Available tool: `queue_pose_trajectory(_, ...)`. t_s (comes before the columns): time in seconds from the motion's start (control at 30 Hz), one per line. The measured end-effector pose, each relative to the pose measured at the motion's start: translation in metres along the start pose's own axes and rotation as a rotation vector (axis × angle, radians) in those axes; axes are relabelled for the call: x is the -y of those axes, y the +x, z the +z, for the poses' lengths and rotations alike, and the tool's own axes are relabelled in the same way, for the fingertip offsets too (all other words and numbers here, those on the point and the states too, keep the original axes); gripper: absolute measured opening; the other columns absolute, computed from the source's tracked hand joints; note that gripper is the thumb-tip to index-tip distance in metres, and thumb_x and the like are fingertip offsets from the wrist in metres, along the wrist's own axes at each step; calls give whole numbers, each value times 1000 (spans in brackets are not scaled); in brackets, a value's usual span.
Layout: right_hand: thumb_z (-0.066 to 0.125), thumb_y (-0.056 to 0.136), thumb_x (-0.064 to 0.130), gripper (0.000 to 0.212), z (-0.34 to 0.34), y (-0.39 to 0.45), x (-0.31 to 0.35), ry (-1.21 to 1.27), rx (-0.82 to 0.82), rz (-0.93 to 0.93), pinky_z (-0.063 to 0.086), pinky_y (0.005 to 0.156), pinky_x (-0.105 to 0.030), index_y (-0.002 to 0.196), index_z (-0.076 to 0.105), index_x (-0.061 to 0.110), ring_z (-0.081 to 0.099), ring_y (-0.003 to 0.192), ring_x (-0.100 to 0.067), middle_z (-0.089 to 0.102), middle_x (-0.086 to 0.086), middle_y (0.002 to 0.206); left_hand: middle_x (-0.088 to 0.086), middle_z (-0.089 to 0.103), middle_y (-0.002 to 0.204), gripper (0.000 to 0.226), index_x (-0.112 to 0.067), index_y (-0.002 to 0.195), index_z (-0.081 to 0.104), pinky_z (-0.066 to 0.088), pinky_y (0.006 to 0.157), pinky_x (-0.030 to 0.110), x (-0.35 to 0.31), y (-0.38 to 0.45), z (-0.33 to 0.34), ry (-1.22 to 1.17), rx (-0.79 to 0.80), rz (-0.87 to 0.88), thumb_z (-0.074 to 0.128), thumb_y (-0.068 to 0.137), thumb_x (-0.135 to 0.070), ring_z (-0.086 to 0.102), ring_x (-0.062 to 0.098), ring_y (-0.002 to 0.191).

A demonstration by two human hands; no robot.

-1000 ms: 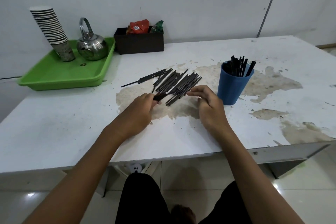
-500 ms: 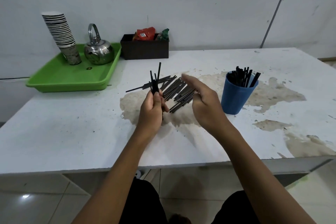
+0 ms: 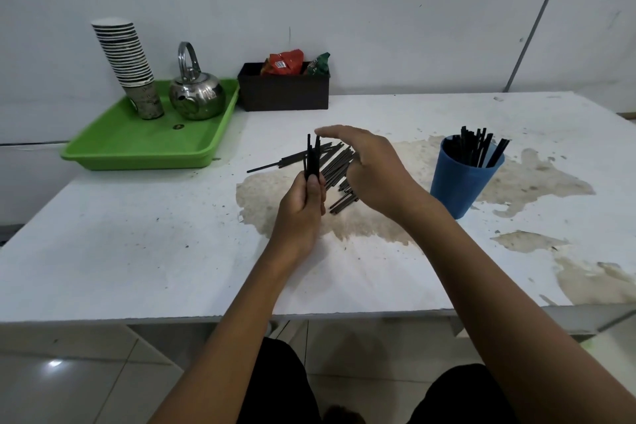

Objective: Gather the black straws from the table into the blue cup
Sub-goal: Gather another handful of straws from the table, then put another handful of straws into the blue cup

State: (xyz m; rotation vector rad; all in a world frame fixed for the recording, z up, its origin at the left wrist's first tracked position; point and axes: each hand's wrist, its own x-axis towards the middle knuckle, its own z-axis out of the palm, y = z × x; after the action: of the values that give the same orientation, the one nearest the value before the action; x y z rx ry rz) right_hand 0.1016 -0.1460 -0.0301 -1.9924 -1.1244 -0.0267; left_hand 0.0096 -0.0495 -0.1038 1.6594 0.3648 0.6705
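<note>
My left hand grips a small bundle of black straws held upright above the table. My right hand hovers open just to the right of the bundle, fingers spread and curved over its top, holding nothing. A pile of loose black straws lies on the white table behind and beneath both hands, partly hidden by them. The blue cup stands to the right of my right hand, with several black straws sticking out of it.
A green tray at the back left holds a stack of paper cups and a steel kettle. A dark box with snack packets stands against the wall. The table's front edge lies near my forearms.
My left hand lifted a few straws from the pile and turned them upright. My right hand rose off the table and moved over the bundle's top.
</note>
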Motion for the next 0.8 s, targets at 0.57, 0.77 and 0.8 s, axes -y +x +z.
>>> queue_pose_trajectory(0.57,40,76,-21,71,9,-10,3,-155,54,-155,38,110,-33,135,57,14,46,134,-19,55,-3,140,-7,48,66,29,-26,90,52,37,52,15,1,1,0,84,34,56,31,108,-35,43,4,55)
queue_pose_trajectory(0.77,46,80,-16,60,-1,-30,2,-110,-189,-179,34,114,-31,134,57,8,38,141,-18,56,-4,140,-9,47,69,28,-24,92,53,38,57,26,1,2,1,67,56,44,33,108,-36,41,10,61)
queue_pose_trajectory(0.8,50,82,-14,53,-6,-35,1,-118,-284,-204,37,112,-33,130,59,4,40,139,-21,59,-6,136,-9,47,70,28,-24,92,53,39,57,25,0,3,1,64,64,36,33,108,-35,41,9,61)
